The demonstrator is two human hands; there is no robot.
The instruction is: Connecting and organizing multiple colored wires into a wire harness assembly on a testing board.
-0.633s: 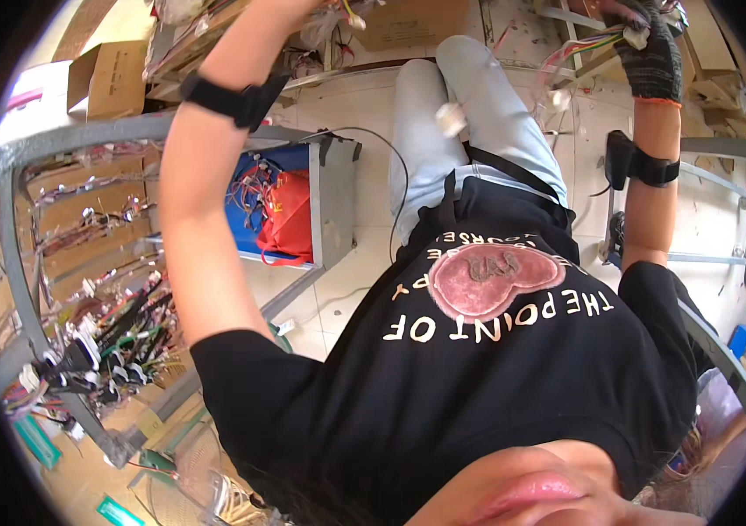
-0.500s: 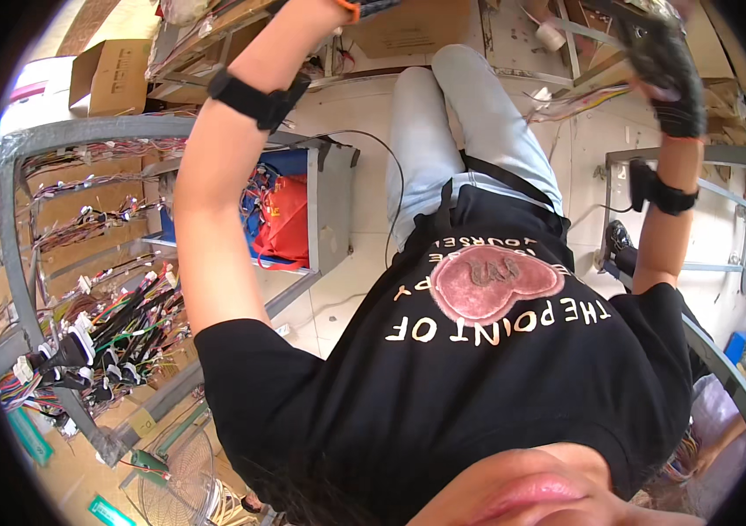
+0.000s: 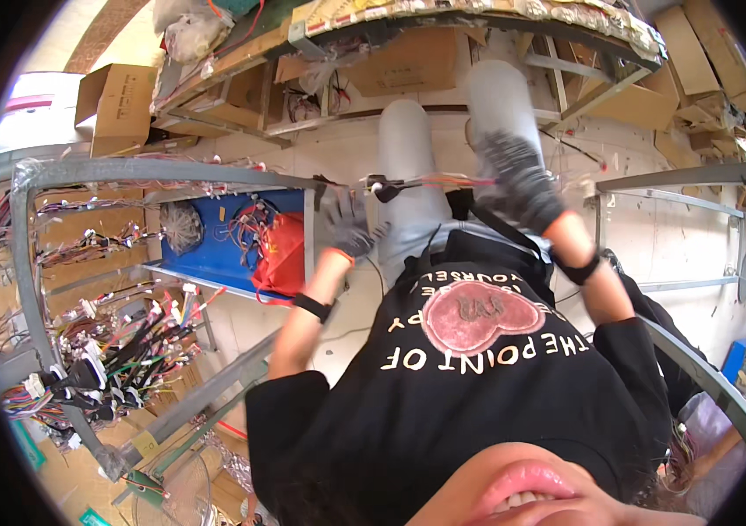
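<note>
My left hand (image 3: 348, 226), in a dark grey glove with an orange cuff, is open with its fingers spread, beside the corner of the grey metal rack. It holds nothing. My right hand (image 3: 520, 186), gloved the same way, is smeared by motion in front of my thigh. A wire harness (image 3: 456, 181) of thin coloured wires runs leftward out of it, and the fingers appear closed round its right end. The harness's other end, with black and white connectors (image 3: 383, 188), hangs in the air near my left fingers.
At my left, a grey metal rack (image 3: 171, 172) carries many wire bundles (image 3: 119, 351). A blue bin (image 3: 202, 230) with a red bag (image 3: 281, 254) sits by it. Ahead runs a workbench (image 3: 460, 16). Another metal frame (image 3: 688, 180) stands right. Cardboard boxes (image 3: 119, 105) lie behind.
Both hands have come down and back toward my body from the far upper edge. The harness, trailing beside my right hand before, now stretches across in front of my legs.
</note>
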